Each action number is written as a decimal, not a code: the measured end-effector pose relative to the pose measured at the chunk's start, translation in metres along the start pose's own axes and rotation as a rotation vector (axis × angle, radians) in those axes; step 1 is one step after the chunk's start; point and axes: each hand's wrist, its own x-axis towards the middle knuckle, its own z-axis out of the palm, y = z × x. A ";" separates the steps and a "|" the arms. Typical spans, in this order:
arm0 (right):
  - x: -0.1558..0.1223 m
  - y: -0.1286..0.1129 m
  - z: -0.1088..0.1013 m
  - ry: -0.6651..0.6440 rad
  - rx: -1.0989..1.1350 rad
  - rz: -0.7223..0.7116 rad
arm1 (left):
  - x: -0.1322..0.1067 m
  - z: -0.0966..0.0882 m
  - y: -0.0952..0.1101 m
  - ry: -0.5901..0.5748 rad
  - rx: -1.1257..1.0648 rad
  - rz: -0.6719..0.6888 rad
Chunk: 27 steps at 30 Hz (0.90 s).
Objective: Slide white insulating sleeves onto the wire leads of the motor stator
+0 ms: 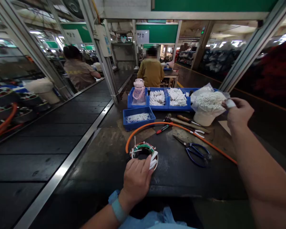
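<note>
My left hand (pixel 136 178) rests on the near side of a round wound coil ring (pixel 144 151) with green, red and white wiring, fingers curled over its rim. The ring lies on the dark workbench (pixel 105 159). My right hand (pixel 238 113) is stretched out to the far right, its fingers pinched on a small white piece (pixel 230 103) at the edge of a clear plastic bag of white parts (pixel 208 101), which sits in a pale cup.
Blue bins (pixel 166 98) with white parts line the back, one nearer bin (pixel 138 118) holds thin white strips. A pink bottle (pixel 139 91), blue-handled scissors (pixel 196 152), hand tools (pixel 188 122) and an orange hose (pixel 181 127) lie on the bench. A conveyor (pixel 50 143) runs left. Two people work ahead.
</note>
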 end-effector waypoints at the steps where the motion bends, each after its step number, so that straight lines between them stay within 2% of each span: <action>1: -0.012 -0.008 -0.002 -0.041 0.023 -0.053 | 0.000 -0.001 0.001 -0.007 0.005 0.001; 4: -0.065 -0.037 -0.011 -0.229 0.074 -0.290 | -0.001 -0.004 0.003 -0.034 -0.005 -0.017; 6: -0.112 -0.057 -0.023 -0.378 0.114 -0.380 | -0.002 -0.005 0.006 -0.043 -0.021 -0.042; 10: -0.206 -0.087 -0.056 -0.848 0.214 -0.305 | -0.003 -0.001 0.010 -0.057 -0.029 -0.070; 13: -0.255 -0.093 -0.081 -1.121 0.319 -0.389 | -0.003 0.003 0.011 -0.079 -0.021 -0.075; 15: -0.276 -0.089 -0.094 -1.185 0.352 -0.406 | -0.003 0.006 0.011 -0.089 -0.013 -0.077; 18: -0.294 -0.077 -0.106 -1.173 0.355 -0.301 | -0.003 0.007 0.012 -0.091 -0.001 -0.080; 22: -0.303 -0.067 -0.113 -1.180 0.367 -0.168 | -0.003 0.007 0.013 -0.097 0.014 -0.074; 27: -0.307 -0.063 -0.114 -1.196 0.383 -0.146 | -0.005 0.008 0.014 -0.095 0.022 -0.074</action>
